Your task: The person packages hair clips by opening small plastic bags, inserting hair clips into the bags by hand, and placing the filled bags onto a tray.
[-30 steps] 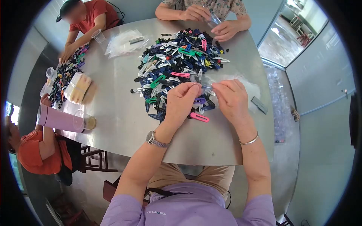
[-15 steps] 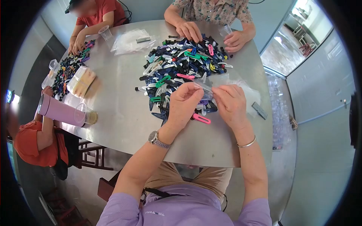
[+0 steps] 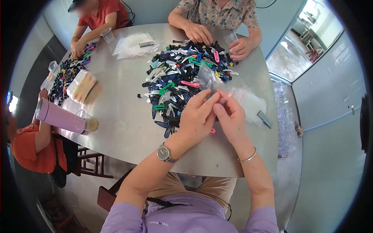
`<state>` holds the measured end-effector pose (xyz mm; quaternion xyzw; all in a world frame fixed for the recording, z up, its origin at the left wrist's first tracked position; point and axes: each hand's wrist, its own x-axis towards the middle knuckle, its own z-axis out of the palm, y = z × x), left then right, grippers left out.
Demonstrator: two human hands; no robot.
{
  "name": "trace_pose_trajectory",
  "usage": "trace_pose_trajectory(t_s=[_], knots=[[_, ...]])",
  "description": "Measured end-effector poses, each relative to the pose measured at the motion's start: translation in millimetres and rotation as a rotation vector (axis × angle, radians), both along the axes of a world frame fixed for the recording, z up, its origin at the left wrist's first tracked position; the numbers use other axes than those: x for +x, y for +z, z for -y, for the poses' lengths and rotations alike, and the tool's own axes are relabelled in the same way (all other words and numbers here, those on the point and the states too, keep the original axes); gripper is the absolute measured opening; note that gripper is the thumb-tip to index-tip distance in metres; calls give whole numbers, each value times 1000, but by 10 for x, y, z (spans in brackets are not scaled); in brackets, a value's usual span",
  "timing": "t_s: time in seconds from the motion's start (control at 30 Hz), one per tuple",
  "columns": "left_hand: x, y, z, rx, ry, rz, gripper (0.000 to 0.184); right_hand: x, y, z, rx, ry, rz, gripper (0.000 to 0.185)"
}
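A clear plastic bag (image 3: 209, 77) stands out beyond my fingertips, over the near right part of a large heap of hair clips (image 3: 176, 73). My left hand (image 3: 199, 116) and my right hand (image 3: 231, 115) meet at the bag's near end, their fingers pinched on it. What lies inside the bag is hard to make out. A pink clip (image 3: 189, 84) and a green clip (image 3: 166, 88) lie on the heap, left of the bag. Part of another pink clip shows under my hands.
Flat clear bags (image 3: 248, 101) lie right of my hands beside a grey metal bar (image 3: 265, 119). More bags (image 3: 134, 44) are at the back. A purple tumbler (image 3: 60, 115) lies at the left. Three people sit around the table (image 3: 124, 112); one holds a clear cup (image 3: 232, 40).
My hands have come together, and the bag between them now points away from me over the heap. The co-worker opposite has reached a hand to the heap.
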<state>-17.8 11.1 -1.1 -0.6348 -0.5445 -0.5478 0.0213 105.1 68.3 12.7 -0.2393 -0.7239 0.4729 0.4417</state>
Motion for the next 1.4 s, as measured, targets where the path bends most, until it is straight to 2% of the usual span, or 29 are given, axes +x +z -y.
trace_pose_trajectory(t_s=[0.03, 0.17, 0.27, 0.3, 0.37, 0.43, 0.5, 0.53, 0.6, 0.63, 0.7, 0.8, 0.93, 1.13, 1.23, 1.37, 1.4], knots=[[0, -8, -3, -13, 2, -72, 48, -3, -20, -6, -160, -29, -35, 32], [-41, 49, 23, -18, -14, -175, 48, 4, -42, -56, -332, 5, -164, 28], [-48, 22, 22, -21, -39, 307, 43, -5, -22, -81, -469, -56, -263, 23], [-38, 28, 28, -24, -40, 308, 43, 8, -33, -92, -494, -50, -289, 20], [-15, 45, 35, -73, -273, 957, 45, 19, -42, -95, -520, -43, -313, 17], [-15, 84, 6, -34, -244, 987, 49, 9, -37, -92, -587, -56, -373, 11], [-35, 139, 14, -141, -365, 1268, 46, 8, -26, -89, -584, -66, -353, 9], [-43, 123, 2, -144, -364, 1271, 46, 8, -30, -84, -581, -73, -332, 8], [-73, 69, -31, -275, -510, 1425, 39, 0, -103, -92, -562, -41, -302, 9], [-92, 42, -44, -274, -504, 1429, 39, -12, -126, -87, -540, -5, -276, 10], [-132, -1, -60, -218, -553, 1510, 25, -34, -115, -48, -544, 9, -199, 11], [-170, -15, -65, -215, -477, 1579, 16, -57, -124, -11, -535, 46, -104, 12], [-223, -22, -55, -184, -497, 1598, 15, -61, -127, -8, -443, 97, -77, 12], [-149, 8, -53, -136, -471, 1614, 13, -113, -50, 41, -489, 33, -113, 17], [-91, 30, -41, -176, -388, 1564, 15, -94, -79, 8, -398, -11, -68, 21], [-61, -21, -33, -235, -396, 1397, 18, -70, 0, 19, -442, -24, 7, 24], [-55, -16, -26, -278, -394, 1333, 18, -92, -2, 31, -241, -161, 47, 28]])
